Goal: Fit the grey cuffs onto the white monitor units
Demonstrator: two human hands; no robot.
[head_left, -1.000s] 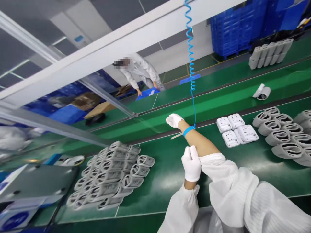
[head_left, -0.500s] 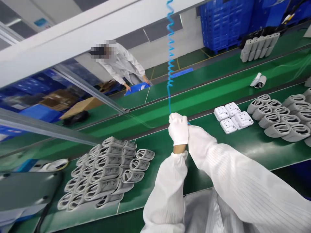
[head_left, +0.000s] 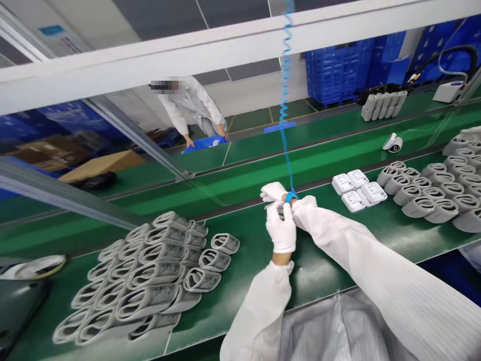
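My right hand (head_left: 273, 192), in a white glove, reaches in from the right with its fingers stretched out to the left. A blue wrist strap (head_left: 289, 196) circles that wrist, and a blue coiled cord (head_left: 285, 145) runs up from it. My left hand (head_left: 281, 229), also gloved in white, is just below, its fingers curled close against the right hand. What sits between those fingers, if anything, is hidden. Both hands are over the green work surface (head_left: 248, 271). Rolled grey cuffs (head_left: 158, 255) are stacked to the left, with several single ones (head_left: 224, 244) beside the stack.
White square devices (head_left: 353, 189) lie to the right, before more rolled grey cuffs (head_left: 432, 188). A white device with a cuff (head_left: 394, 143) lies on the green strip behind. Across the line, a person in white (head_left: 191, 108) handles a blue bin (head_left: 206, 144). A slanted post (head_left: 131, 133) stands at left.
My left hand has drawn down and off the right hand, which it covered before. The right hand's fingers and the blue wrist strap now show. The view has shifted slightly.
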